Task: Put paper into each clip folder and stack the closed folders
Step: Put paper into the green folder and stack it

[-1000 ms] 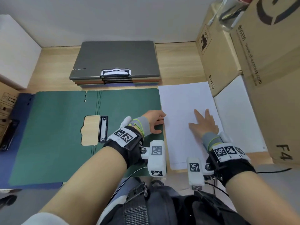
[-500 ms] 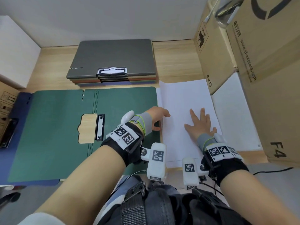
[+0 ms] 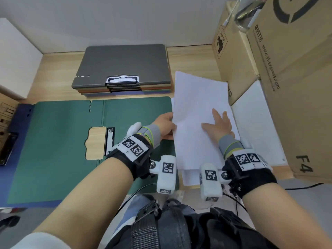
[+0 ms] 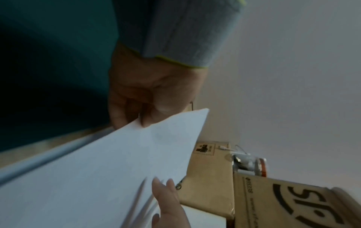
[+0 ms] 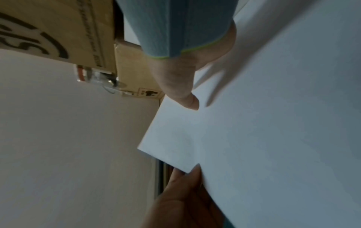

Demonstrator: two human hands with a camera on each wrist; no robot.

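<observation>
White paper sheet (image 3: pixel 197 108) tilted beside open green folder (image 3: pixel 59 141).

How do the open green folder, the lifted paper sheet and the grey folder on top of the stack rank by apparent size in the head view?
1. open green folder
2. lifted paper sheet
3. grey folder, though lying farther away, so unsure against the sheet.

We see matt white paper (image 3: pixel 197 112), smooth and thin, bending under our hands. The open green folder (image 3: pixel 59 141) looks like matt, faintly textured card, with a dark metal clip (image 3: pixel 110 141) beside a pale wood-grain patch (image 3: pixel 95 143). The grey folder (image 3: pixel 124 63) atop the stack is matt, its clip shiny metal. The desk (image 3: pixel 190 60) is light wood; the boxes (image 3: pixel 296 97) are plain brown cardboard.
</observation>
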